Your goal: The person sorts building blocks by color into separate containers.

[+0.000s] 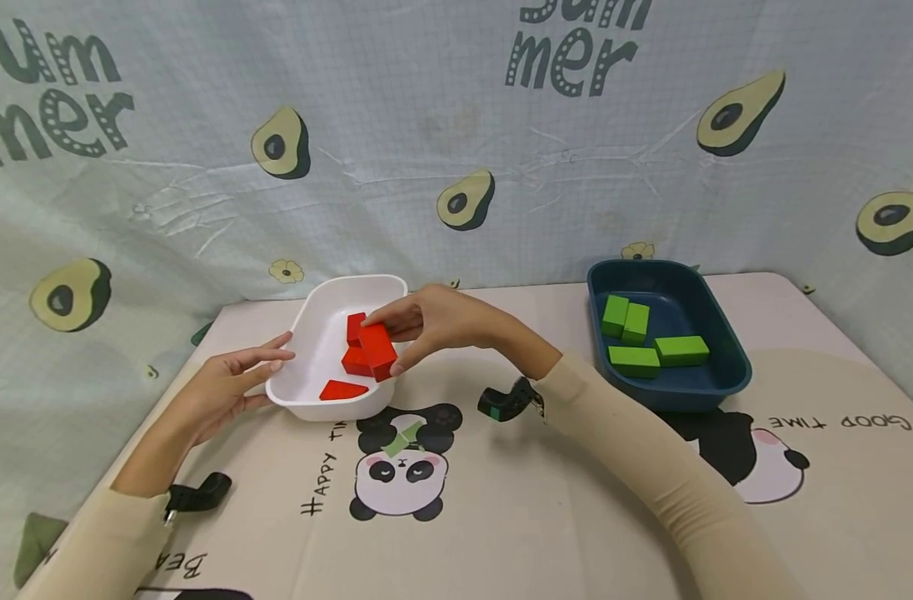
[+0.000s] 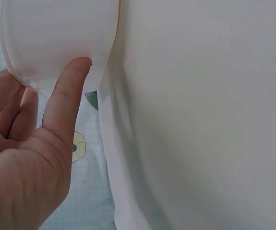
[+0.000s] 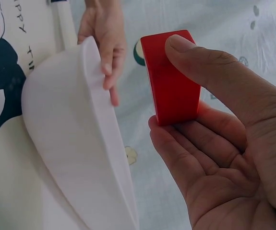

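Note:
My right hand (image 1: 445, 321) pinches a red rectangular block (image 3: 169, 79) between thumb and fingers, over the right side of a white plastic tub (image 1: 314, 312). The thumb lies on the block's broad face in the right wrist view. Other red blocks (image 1: 356, 362) lie inside the tub, partly behind the held one. My left hand (image 1: 224, 383) is at the tub's left rim. In the left wrist view its thumb presses on the outer wall (image 2: 56, 28) and the other fingers reach round the rim.
A dark blue tub (image 1: 711, 379) with several green blocks (image 1: 681, 351) stands on the right of the table. The table cover (image 1: 501, 500) has panda prints. Behind the table hangs a curtain (image 1: 381, 125) printed with avocados.

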{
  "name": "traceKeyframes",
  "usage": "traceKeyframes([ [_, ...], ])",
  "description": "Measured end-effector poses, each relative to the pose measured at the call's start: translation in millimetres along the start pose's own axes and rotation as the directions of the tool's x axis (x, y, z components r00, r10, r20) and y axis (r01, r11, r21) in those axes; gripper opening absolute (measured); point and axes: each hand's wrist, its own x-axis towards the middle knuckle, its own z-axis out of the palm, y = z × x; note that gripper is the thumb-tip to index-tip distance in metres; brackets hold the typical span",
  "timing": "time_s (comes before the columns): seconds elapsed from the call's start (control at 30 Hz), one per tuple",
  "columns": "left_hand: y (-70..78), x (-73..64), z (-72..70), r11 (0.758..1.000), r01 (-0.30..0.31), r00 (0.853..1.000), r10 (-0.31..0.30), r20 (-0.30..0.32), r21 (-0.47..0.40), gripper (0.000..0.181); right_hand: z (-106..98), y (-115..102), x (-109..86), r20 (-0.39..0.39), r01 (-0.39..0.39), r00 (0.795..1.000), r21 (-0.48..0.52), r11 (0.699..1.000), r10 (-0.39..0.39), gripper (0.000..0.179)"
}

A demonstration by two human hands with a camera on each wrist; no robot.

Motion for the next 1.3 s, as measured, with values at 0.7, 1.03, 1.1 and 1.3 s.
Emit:
traceKeyframes([
  [0.7,0.3,-1.0,0.6,0.999,-0.001,1.0,0.002,-0.006,0.04,0.047,3,-6,15.5,-0.008,-0.014,1.0,-0.039,0.999,0.014,0.061],
  [1.03,1.1,-1.5,1.1,1.0,0.002,1.0,-0.001,-0.007,0.03,0.047,3,-9,21.9,-0.004,-0.029,1.0,-0.053,0.998,0.028,0.061],
  [1.1,1.1,-1.6,1.1,0.999,0.002,1.0,-0.002,-0.009,0.035,0.046,3,-9,23.1,-0.003,-0.035,0.999,-0.048,0.998,0.035,0.061],
  [1.3,1.1,-1.6,0.8,0.999,0.002,1.0,-0.001,-0.013,0.033,0.046,3,-10,27.7,0.021,-0.036,0.999,-0.038,0.999,0.037,0.06],
])
